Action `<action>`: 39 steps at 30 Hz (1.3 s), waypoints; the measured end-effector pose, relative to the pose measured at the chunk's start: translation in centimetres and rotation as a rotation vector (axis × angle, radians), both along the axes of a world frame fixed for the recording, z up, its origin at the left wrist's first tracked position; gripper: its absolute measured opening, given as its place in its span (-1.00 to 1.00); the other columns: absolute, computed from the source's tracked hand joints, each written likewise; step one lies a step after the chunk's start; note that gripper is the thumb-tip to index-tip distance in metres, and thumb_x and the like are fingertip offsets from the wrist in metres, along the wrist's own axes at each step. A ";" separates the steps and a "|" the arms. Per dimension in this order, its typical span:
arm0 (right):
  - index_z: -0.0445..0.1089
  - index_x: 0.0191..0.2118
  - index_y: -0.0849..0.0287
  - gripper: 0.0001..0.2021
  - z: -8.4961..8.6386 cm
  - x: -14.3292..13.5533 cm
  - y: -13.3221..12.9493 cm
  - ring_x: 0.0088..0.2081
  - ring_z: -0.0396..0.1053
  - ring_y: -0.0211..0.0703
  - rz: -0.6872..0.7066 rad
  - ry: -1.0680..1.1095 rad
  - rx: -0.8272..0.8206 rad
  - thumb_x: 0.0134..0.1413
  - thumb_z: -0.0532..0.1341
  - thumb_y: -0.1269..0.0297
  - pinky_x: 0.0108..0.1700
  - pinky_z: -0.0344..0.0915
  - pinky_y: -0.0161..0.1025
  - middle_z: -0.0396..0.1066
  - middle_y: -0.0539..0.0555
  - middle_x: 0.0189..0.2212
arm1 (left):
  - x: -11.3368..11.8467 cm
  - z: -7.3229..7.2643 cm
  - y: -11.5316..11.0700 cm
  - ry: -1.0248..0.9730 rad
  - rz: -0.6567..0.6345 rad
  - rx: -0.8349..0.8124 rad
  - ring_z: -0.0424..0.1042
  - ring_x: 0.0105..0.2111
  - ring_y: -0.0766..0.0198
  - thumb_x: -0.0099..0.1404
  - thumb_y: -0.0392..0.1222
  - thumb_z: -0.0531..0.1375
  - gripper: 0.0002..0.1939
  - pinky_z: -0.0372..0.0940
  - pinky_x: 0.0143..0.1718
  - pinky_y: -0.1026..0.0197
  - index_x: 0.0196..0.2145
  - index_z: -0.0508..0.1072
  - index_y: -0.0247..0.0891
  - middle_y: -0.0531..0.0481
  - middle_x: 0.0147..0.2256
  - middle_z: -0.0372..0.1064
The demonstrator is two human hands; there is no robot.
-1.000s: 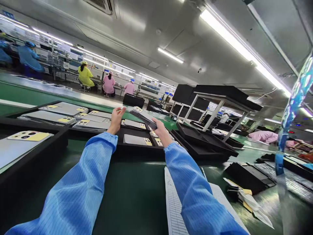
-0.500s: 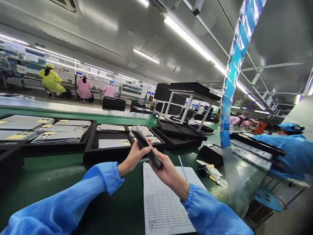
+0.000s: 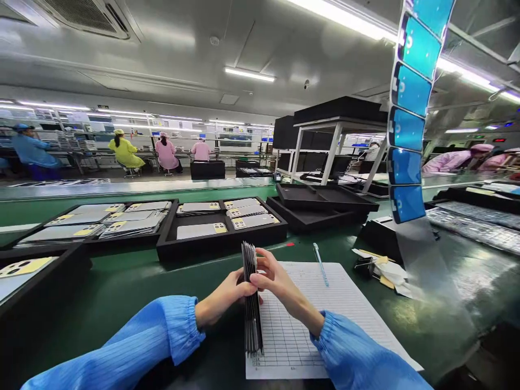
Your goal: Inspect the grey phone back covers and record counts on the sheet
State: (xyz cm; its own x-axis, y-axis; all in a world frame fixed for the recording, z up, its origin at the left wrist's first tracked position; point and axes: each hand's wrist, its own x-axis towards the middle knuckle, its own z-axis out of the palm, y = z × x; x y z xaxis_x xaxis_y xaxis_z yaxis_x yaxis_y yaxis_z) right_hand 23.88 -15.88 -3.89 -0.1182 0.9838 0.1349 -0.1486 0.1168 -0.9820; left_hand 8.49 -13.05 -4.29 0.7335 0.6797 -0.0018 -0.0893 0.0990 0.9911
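Note:
A stack of thin, dark-edged phone panels point(image 3: 252, 319) stands on edge, upright, over the left part of a printed grid sheet point(image 3: 292, 325). My left hand point(image 3: 227, 292) grips the stack from the left, thumb across its near edges. From the right, my right hand point(image 3: 276, 276) holds its upper part, thumb and fingers closed on it. The panels' broad faces are turned away. Beyond my hands is a black divided tray point(image 3: 195, 252) with white phone back panels point(image 3: 201, 231) that have yellow camera corners. A pen point(image 3: 320, 264) lies on the sheet.
Another black tray point(image 3: 134, 244) of panels is at the left, with a nearer one point(image 3: 60, 273) beside it. Black trays point(image 3: 320, 216) are stacked at centre right. A hanging strip of blue film pieces point(image 3: 408, 130) and crumpled scraps point(image 3: 390, 271) are at the right. People sit far back.
The stack has gone from tilted to upright and come lower, over the sheet. My right hand has moved up to its upper part. The view has turned right and levelled.

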 end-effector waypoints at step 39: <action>0.07 0.02 0.12 -0.37 -0.9 0.2 -0.5 -0.15 0.32 -0.08 -0.074 -0.002 0.082 -0.20 0.33 0.21 -0.09 0.23 -0.09 0.31 0.11 -0.18 | 0.4 0.4 0.5 0.033 -0.116 0.132 0.33 -0.17 0.09 0.09 -0.14 0.19 -0.44 0.22 -0.12 0.04 0.06 0.25 -0.31 -0.15 -0.08 0.32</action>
